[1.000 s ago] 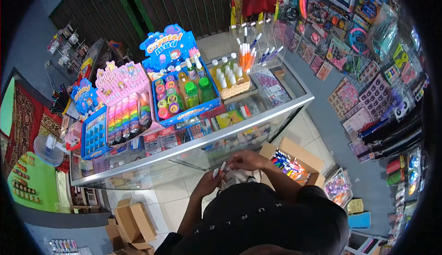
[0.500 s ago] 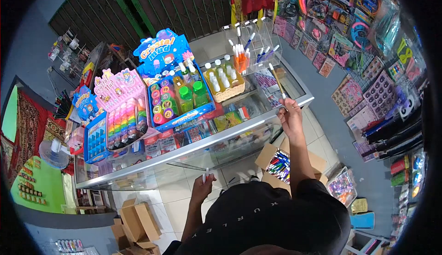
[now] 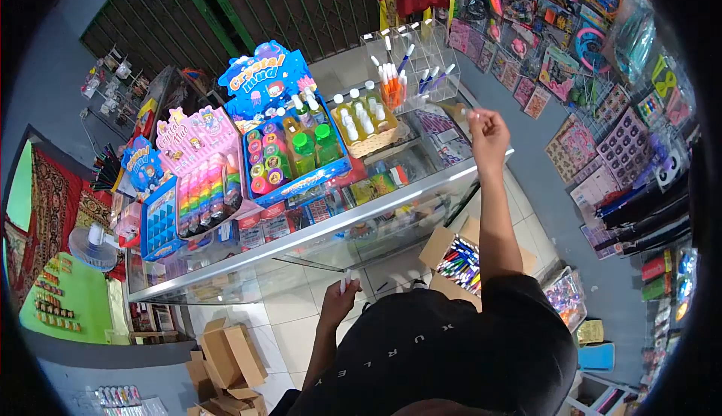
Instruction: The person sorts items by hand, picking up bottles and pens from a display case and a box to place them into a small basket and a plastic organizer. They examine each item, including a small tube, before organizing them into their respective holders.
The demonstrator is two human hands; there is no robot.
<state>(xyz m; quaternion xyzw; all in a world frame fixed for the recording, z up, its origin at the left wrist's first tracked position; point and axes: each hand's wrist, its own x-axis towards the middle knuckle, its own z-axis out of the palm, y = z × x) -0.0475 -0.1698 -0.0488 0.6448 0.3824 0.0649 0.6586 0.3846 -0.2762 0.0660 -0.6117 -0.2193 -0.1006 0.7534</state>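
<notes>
My right hand [image 3: 489, 134] is above the right end of the glass counter, its fingers closed on a slim pen [image 3: 453, 111] with a yellowish barrel. The pen is smeared by motion and points toward the clear pen rack [image 3: 432, 51]. Low in front of the counter, my left hand [image 3: 340, 302] grips a white pen-like stick [image 3: 344, 281], its lower part hidden by the fingers. In the rack, orange and white pens [image 3: 391, 84] stand upright, with several blue and white pens [image 3: 432, 81] leaning to their right.
On the glass counter [image 3: 376, 204] stand a basket of small bottles [image 3: 374, 140], a blue "Crystal Mud" box [image 3: 289, 183] and a pink display [image 3: 199, 145]. An open carton of pens [image 3: 460, 262] sits on the floor beside me. Packaged goods [image 3: 560, 78] hang on the right wall.
My right hand has moved up and right with the pen, which has swung from steep to nearly level. The left hand has shifted slightly right with its white stick.
</notes>
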